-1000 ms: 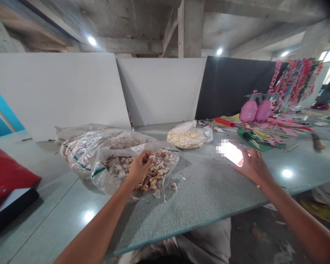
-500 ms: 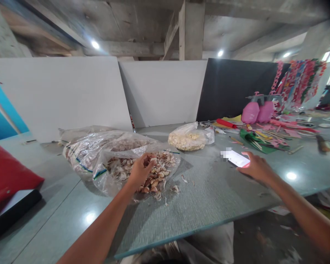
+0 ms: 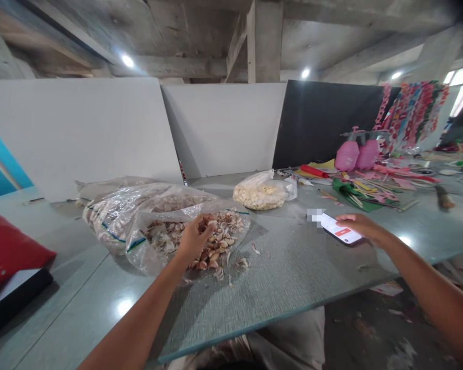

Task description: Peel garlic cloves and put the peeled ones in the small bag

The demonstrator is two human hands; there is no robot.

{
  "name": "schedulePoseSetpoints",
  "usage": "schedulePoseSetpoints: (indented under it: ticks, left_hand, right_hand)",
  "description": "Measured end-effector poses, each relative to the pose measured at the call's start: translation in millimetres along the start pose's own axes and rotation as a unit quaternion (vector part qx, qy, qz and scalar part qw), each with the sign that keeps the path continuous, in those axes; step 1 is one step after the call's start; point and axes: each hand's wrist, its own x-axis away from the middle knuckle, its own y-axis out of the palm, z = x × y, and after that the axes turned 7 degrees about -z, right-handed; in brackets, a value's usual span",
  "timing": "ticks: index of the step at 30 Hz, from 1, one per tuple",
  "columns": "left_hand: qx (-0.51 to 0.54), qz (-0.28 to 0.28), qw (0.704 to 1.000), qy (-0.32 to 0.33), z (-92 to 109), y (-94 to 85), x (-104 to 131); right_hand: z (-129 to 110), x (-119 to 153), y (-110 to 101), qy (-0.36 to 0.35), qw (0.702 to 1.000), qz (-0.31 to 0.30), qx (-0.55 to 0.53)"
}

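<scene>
My left hand [image 3: 196, 237] is over the open end of a clear plastic bag [image 3: 139, 246], its fingers curled in a pinch around what looks like a garlic clove, mostly hidden. Unpeeled garlic cloves [image 3: 218, 252] and papery skins spread beneath and beside it in the bag's mouth. To the right, a phone [image 3: 341, 232] lies face up on the table with a lit screen and a red patch on it. My right hand [image 3: 360, 226] reaches over the phone's right part, fingers stretched out, fingertips at the screen. Whether they touch it I cannot tell.
Behind the phone sits a clear bag of pale peeled cloves [image 3: 260, 195]. Pink spray bottles [image 3: 357, 154], paper scraps and sticks [image 3: 374, 192] crowd the back right. A red bag [image 3: 11, 246] stands at left. The table edge [image 3: 239, 331] runs close to my lap.
My right hand has shifted off the phone's lower right end, its fingers now straighter, and more of the screen shows. My left hand stays at the cloves. The view has shifted slightly.
</scene>
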Motion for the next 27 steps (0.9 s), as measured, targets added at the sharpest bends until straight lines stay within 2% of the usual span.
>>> schedulePoseSetpoints:
  ticks: [1,3,8,11,12,14,15,16,18,21,24,27]
  left_hand:
    - [-0.001,-0.002,1.000,-0.001,0,-0.1,0]
    - [-0.007,-0.003,1.000,-0.003,0,-0.4,0]
    - [-0.003,0.001,1.000,0.002,-2,-0.3,0]
    - [0.007,-0.005,1.000,0.001,-6,0.9,-1]
    - [0.011,-0.008,1.000,0.000,-7,1.4,-2]
    - [0.023,-0.012,1.000,-0.004,-9,2.0,-3]
    - [0.030,-0.013,0.999,-0.006,-9,2.0,-3]
    - [0.038,-0.013,0.999,-0.007,-10,1.9,-4]
    - [0.056,-0.011,0.998,-0.009,-10,1.2,-5]
    - [0.088,-0.007,0.996,-0.011,-8,-0.1,-5]
    - [0.108,-0.006,0.994,-0.010,-6,-1.2,-5]
    - [0.081,0.008,0.997,-0.007,-4,-2.5,-5]
  right_hand:
    - [-3,0,1,0.018,0.998,-0.053,-0.004]
    - [-8,-4,2,0.032,0.996,-0.078,0.029]
    - [-18,-19,3,0.013,0.993,-0.030,0.113]
    - [-35,-22,5,-0.007,0.991,0.008,0.134]
    - [-46,-20,7,-0.022,0.990,0.026,0.136]
    - [-74,-11,16,-0.116,0.982,0.096,0.111]
    - [-92,-4,22,-0.171,0.976,0.103,0.086]
    - [-112,5,30,-0.227,0.969,0.086,0.054]
    - [-151,24,48,-0.328,0.944,-0.012,-0.021]
    - [-204,49,79,-0.401,0.895,-0.161,-0.115]
    - [-239,61,111,-0.404,0.864,-0.237,-0.186]
    - [-257,62,137,-0.364,0.821,-0.318,-0.302]
